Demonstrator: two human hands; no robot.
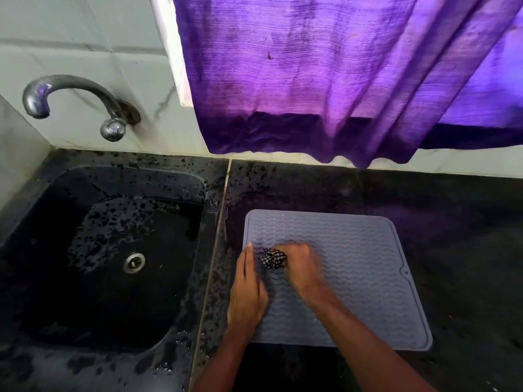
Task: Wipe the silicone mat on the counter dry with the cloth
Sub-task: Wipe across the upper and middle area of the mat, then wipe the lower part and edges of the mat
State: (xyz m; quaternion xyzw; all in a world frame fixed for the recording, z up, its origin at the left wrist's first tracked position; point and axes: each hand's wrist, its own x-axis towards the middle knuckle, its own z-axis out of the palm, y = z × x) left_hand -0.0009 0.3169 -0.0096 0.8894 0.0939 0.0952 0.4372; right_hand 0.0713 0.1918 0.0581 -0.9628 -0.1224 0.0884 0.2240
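A backlit purple curtain (325,80) hangs across the upper right. Pale tiled wall (70,38) fills the upper left, its metal tap (76,91) above a black sink (141,174) at lower left — wet, speckled dark counter (452,222) at right.

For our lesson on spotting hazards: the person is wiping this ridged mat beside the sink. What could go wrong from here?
1. The cloth is bunched small in the right hand, so grooves of the mat may be left wet.
2. The left hand presses only the left edge; the far side could shift.
3. Drops on the counter beside that edge could rewet it.
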